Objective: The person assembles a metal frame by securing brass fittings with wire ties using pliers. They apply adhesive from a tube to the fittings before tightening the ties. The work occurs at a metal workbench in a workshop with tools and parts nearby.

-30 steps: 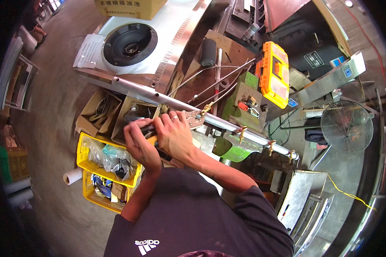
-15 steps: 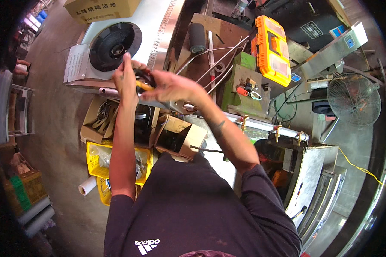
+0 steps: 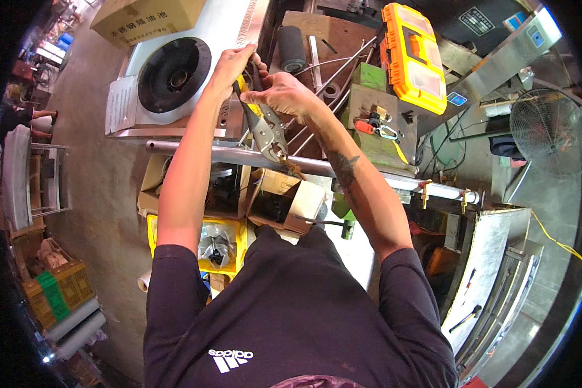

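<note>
A pair of locking pliers [image 3: 269, 134], with metal jaws and black and yellow handles, slants down over the silver pipe [image 3: 207, 153]. Its jaws are at a small brass fitting [image 3: 295, 170] on the pipe; whether they clamp it is hard to tell. My left hand [image 3: 234, 72] is closed round the upper end of the handles. Lower down, my right hand [image 3: 284, 96] has its thumb against the handles and its fingers curled, partly hidden behind them. Farther along the pipe stand more brass fittings [image 3: 425, 193].
Beyond my left hand lies a black burner ring [image 3: 156, 76] on a steel top, with a carton [image 3: 142, 19] behind it. An orange toolbox [image 3: 415, 61] and a black roll [image 3: 292, 49] rest on the bench. Open cartons [image 3: 304, 210] sit below the pipe; a fan [image 3: 549, 132] stands right.
Both hands have moved right with the pliers, from in front of the burner ring. The pliers' jaws now point down at the brass fitting on the pipe.
</note>
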Demonstrator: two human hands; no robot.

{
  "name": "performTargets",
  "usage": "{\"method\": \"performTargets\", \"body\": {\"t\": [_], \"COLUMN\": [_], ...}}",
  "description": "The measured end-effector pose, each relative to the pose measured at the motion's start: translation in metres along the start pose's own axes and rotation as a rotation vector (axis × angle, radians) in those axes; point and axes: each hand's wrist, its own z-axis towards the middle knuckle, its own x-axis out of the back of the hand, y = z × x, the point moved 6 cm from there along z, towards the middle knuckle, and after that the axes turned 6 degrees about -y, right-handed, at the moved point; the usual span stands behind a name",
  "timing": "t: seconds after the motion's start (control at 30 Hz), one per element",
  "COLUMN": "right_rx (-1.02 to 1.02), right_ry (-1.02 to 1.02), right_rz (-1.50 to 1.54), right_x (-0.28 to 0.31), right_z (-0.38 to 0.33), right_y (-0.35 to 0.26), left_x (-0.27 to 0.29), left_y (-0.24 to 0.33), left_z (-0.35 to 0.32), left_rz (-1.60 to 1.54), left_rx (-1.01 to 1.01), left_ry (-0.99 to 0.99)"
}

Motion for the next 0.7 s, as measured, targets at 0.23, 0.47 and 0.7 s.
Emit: {"method": "performTargets", "body": {"t": [0.23, 0.47, 0.7], "right_rx": [0.199, 0.279, 0.347], "right_ry": [0.381, 1.044, 1.194], "right_rz": [-0.413, -0.283, -0.414], "right_x": [0.034, 0.1, 0.097], "right_z": [-0.057, -0.224, -0.246], "right_y": [0.005, 0.055, 0.075], "left_x": [-0.027, -0.031, -0.026], "left_y": [-0.004, -0.01, -0.009], "left_z": [0.022, 0.025, 0.028], "left_rz": [0.015, -0.121, -0.047], "left_rx": [0.043, 0.067, 0.116], "left_ry": [-0.12, -0.184, -0.142]}}
